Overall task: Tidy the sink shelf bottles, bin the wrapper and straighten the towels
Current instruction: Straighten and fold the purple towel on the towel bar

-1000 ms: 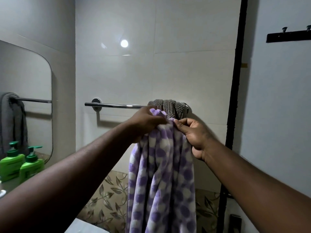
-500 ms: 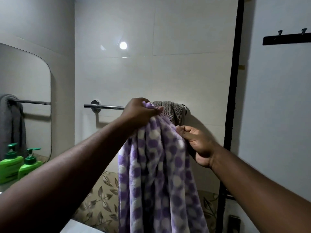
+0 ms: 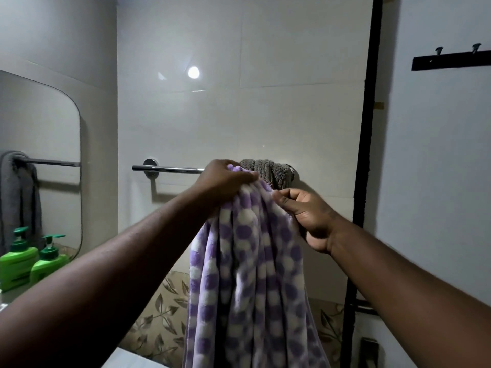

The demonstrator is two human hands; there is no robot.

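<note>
The purple-and-white towel [image 3: 249,274] ran off the bottom edge, so its lower hem could not be seen, and its spots were smeared by blur lower down. Its top corner was buried inside the left hand [image 3: 225,181]. The grey towel [image 3: 268,172] showed only as a bunched top on the rail [image 3: 167,169]; the rest was hidden behind the purple one and the right hand [image 3: 305,216]. The rail's right mount was mostly covered. The green pump bottle [image 3: 16,264] was cut by the left edge.

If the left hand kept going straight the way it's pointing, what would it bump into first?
Probably the grey towel bunched on the rail, just beyond the left hand gripping the purple spotted towel. Depth is hard to judge.
</note>
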